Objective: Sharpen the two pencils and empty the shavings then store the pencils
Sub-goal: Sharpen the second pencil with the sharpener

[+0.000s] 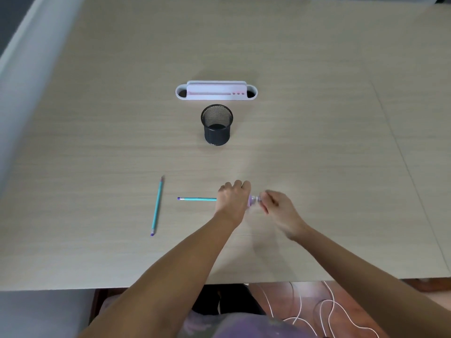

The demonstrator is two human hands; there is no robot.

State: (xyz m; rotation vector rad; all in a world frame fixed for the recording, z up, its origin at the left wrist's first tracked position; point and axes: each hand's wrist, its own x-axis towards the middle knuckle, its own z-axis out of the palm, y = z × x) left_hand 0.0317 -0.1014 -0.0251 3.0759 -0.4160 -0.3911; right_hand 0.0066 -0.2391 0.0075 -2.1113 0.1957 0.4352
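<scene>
Left hand (233,200) grips horizontal teal pencil (197,199); blurred right hand (278,208), at 3 o'clock, pinches lilac sharpener (252,200).

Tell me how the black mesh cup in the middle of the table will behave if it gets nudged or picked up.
The black mesh cup is see-through wire mesh and looks empty, so it is probably light. It stands upright, taller than wide, so a push near the rim might tip it; low down it would more likely slide on the smooth table. On its side, it could roll.
</scene>
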